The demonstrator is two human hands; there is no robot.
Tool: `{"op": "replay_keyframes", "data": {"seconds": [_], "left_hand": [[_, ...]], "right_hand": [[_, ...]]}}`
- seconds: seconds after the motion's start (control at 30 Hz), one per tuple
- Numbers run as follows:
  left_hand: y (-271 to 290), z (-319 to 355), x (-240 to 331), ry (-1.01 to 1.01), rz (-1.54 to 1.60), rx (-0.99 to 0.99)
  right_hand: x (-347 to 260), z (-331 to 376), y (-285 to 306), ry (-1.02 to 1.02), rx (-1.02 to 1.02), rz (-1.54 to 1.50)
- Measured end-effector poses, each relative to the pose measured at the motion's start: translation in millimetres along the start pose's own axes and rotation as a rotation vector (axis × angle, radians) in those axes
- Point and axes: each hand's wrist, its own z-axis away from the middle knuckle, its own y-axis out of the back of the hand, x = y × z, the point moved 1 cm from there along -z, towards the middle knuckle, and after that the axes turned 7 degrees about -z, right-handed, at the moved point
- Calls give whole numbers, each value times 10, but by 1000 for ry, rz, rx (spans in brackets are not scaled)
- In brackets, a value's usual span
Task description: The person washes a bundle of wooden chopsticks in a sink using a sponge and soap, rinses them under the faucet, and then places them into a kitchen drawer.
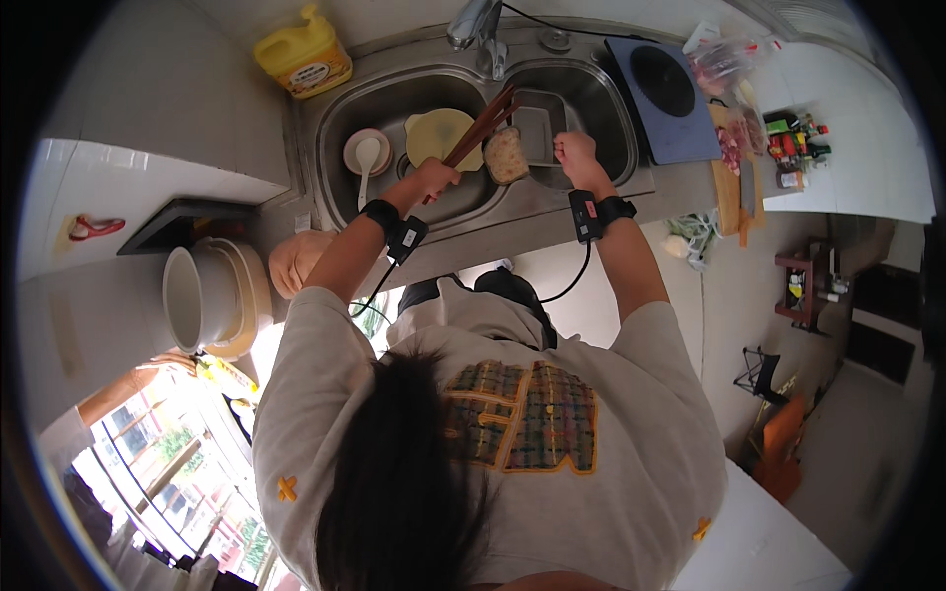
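My left hand [434, 179] is closed around a pair of dark brown chopsticks [485, 123], which slant up and right over the left basin of a steel double sink [335, 118]. A pale yellow plate [439, 136] lies under them. A pink bowl with a white spoon [367, 153] sits at the basin's left. A brownish sponge [506, 156] is at the divider between the basins, between my two hands. My right hand [576, 151] is a fist over the right basin, just right of the sponge; nothing shows in it. Both wrists wear black bands with cables.
A faucet [478, 30] stands behind the sink and a yellow detergent jug [304, 57] at its left. To the right are a dark induction hob [662, 94], a cutting board with meat [731, 148] and small bottles [798, 138]. Stacked white pots [212, 295] sit at left.
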Motion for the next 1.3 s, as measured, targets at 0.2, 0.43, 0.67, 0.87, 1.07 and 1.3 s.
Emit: {"op": "replay_keyframes", "data": {"seconds": [0.2, 0.43, 0.67, 0.87, 1.07, 1.3], "left_hand": [[-244, 223, 239, 96, -32, 68], [-845, 357, 480, 107, 345, -357], [-1439, 211, 710, 53, 144, -226], [-1471, 258, 1101, -298, -727, 450], [-1169, 301, 817, -292, -358, 188], [-689, 445, 655, -211, -188, -40]], "right_hand": [[81, -419, 464, -152, -157, 367], [-127, 477, -320, -169, -749, -236], [-176, 376, 50, -43, -453, -498], [-359, 472, 96, 213, 107, -642], [-364, 663, -135, 110, -354, -523], [-143, 659, -414, 47, -794, -517]]}}
